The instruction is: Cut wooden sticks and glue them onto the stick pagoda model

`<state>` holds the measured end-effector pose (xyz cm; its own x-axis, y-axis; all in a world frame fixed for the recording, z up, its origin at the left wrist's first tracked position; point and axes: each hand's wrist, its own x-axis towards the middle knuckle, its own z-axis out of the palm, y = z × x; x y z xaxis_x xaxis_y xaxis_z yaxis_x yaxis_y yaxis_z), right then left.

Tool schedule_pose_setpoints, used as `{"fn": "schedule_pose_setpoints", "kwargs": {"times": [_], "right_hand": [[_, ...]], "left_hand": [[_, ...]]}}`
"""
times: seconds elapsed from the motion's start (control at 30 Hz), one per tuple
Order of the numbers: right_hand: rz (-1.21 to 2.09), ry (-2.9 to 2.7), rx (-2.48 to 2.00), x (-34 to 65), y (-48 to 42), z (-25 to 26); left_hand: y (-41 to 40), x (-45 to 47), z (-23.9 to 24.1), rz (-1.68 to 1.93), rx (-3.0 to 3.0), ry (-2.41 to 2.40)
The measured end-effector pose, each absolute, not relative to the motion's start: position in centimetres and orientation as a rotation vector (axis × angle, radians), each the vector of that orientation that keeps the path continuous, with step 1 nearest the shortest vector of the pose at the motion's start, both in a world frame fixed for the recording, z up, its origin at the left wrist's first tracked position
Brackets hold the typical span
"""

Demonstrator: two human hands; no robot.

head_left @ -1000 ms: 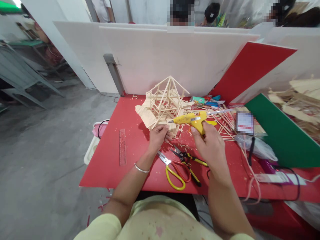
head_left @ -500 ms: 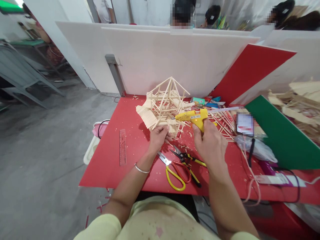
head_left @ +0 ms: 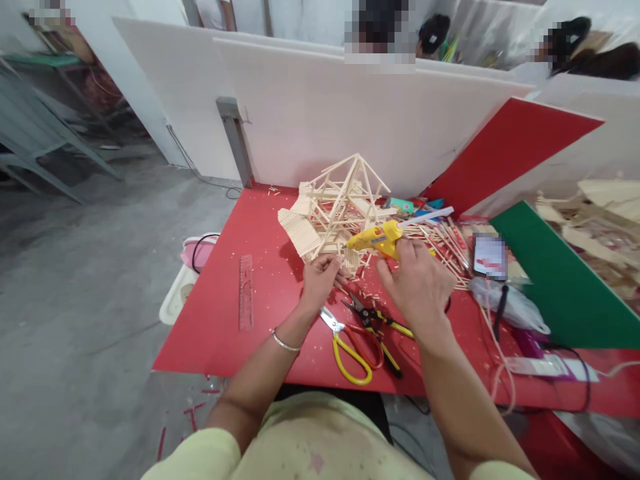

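Note:
A model frame of thin wooden sticks [head_left: 345, 193] stands on the red table, with flat stick panels [head_left: 299, 230] on its left side. My left hand [head_left: 321, 280] is closed at the model's near edge, its fingertips pinched on the wooden stick model. My right hand [head_left: 423, 283] grips a yellow glue gun [head_left: 375, 240], a pale glue stick [head_left: 427, 217] poking out of its back. The gun's nozzle points left, close above the small panel near my left fingertips. Whether it touches the wood, I cannot tell.
Scissors [head_left: 353, 350] and black-yellow pliers [head_left: 375, 323] lie near the front edge. A clear ruler [head_left: 245, 292] is on the left. Loose sticks [head_left: 440, 243], a phone [head_left: 490, 255] and a plastic bag [head_left: 510, 303] are on the right. White boards [head_left: 375, 110] rise behind; people are beyond.
The glue gun in my right hand has moved left and slightly down, and its tilt has changed. My left hand stays at the model's edge. The whole view has shifted a little.

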<state>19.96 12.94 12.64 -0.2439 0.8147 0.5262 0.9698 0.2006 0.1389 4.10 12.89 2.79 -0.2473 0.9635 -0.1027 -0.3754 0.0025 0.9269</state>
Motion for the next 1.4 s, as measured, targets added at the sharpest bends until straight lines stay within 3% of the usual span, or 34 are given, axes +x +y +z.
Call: {"fn": "schedule_pose_setpoints", "kwargs": {"times": [0.4,0.63,0.77,0.87,1.0,1.17,1.4], "right_hand": [[-0.471,-1.959,-1.816,22.0,11.8,11.1],[0.280,-1.839,-2.063,30.5,10.8,5.5],[0.535,-1.816,-2.194,34.2,10.5,2.8],[0.440,-1.873,-2.335,34.5,9.8,2.6],[-0.043,-2.014,-2.145,30.3,7.1,4.8],[0.223,-2.615,-1.705,22.4,2.4,5.5],[0.116,-2.690,-1.859,20.5,0.8,-0.3]], "left_hand": [[11.6,3.7,2.4,1.598,0.914,1.197],[9.3,3.3,2.0,1.624,1.159,1.292],[7.5,3.2,2.0,1.529,1.185,1.267],[5.9,2.9,1.5,1.483,1.144,1.233],[3.9,2.5,0.5,1.471,1.064,1.214],[2.7,1.8,-0.1,1.445,1.058,1.218],[1.9,0.6,-0.2,1.454,1.082,1.288]]}}
